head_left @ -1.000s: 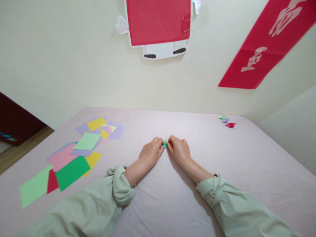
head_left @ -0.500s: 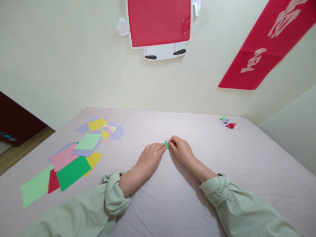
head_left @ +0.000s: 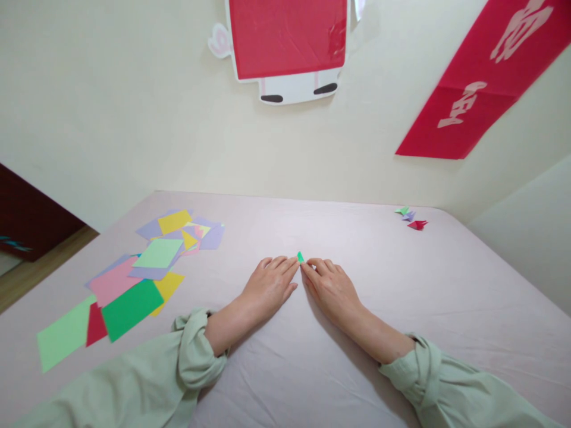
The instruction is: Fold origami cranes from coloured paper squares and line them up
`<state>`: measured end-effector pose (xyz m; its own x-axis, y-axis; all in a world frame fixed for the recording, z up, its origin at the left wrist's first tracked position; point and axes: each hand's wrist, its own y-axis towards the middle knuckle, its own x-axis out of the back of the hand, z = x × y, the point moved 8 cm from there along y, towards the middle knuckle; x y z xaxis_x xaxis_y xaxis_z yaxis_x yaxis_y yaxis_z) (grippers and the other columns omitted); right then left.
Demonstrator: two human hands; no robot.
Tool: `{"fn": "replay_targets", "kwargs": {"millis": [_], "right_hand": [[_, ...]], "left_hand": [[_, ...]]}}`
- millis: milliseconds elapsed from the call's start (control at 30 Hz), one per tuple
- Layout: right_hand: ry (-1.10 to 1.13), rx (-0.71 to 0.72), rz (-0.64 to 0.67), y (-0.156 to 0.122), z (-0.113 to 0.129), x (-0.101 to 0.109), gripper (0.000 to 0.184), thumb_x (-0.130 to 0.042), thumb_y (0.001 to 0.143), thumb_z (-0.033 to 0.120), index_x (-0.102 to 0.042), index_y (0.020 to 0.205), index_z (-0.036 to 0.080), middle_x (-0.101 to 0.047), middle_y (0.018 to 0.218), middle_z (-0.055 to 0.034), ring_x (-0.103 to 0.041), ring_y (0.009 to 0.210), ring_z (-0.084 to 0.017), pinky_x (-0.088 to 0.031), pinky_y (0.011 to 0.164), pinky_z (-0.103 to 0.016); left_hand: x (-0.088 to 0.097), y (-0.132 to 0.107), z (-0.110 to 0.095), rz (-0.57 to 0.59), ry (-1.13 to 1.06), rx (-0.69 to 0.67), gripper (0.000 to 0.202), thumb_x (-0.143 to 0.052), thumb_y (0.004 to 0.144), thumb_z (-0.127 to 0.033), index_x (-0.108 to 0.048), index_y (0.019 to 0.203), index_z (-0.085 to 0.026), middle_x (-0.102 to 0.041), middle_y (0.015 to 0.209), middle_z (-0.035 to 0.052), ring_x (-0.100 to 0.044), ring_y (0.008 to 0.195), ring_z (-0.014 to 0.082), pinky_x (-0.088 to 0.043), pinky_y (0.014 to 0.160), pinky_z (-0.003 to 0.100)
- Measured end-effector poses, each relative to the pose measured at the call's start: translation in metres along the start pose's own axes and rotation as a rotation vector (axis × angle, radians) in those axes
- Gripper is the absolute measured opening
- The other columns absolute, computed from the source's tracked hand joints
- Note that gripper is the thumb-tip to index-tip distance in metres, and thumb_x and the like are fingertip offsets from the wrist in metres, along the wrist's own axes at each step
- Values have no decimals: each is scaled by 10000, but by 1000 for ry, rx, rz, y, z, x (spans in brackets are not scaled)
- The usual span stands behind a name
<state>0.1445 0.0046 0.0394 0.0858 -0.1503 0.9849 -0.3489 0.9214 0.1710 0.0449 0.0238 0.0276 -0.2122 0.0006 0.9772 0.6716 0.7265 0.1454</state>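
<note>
Found the left hand point(head_left: 268, 288) and right hand point(head_left: 332, 291) laid palm down, fingers stretched out and unclenched, gripping nothing. Noted only the fingertips meeting at a small green folded paper point(head_left: 300, 257), on the cloth at twelve o'clock of both hands. Judged as the pressing of a crease. Advisable to pin the piece with one fingertip, to run the other along the fold from the middle outward, to press straight down without rucking the cloth beneath, and to check edge alignment before bearing harder. Recorded pale pink cloth point(head_left: 285, 368) as the work surface, soft, lightly wrinkled at five o'clock. Logged loose coloured sheets point(head_left: 129, 303) overlapping at nine to ten o'clock of the hands, well apart from them. Logged three small folded pieces point(head_left: 411, 217) close together at two o'clock, near the far edge. Beyond, noted a cream wall point(head_left: 134, 119) carrying a red-and-white poster point(head_left: 288, 41) at twelve o'clock and a red banner point(head_left: 482, 77) at two o'clock. Noted dark furniture point(head_left: 27, 220) and wooden floor point(head_left: 40, 273) at nine o'clock.
</note>
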Motion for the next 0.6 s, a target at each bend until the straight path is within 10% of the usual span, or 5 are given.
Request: {"fn": "replay_targets", "kwargs": {"millis": [600], "right_hand": [[-37,-3,-7,1,1,1,424,-526,927,327,-485,1345,265,-526,1370,-84,-515,1087,-269,-396,859,-390]], "left_hand": [[2,-8,3,2,38,19,481,-491,923,-418,-467,1362,-222,-514,1424,63,-444,1294,254,-327,1044,412]]}}
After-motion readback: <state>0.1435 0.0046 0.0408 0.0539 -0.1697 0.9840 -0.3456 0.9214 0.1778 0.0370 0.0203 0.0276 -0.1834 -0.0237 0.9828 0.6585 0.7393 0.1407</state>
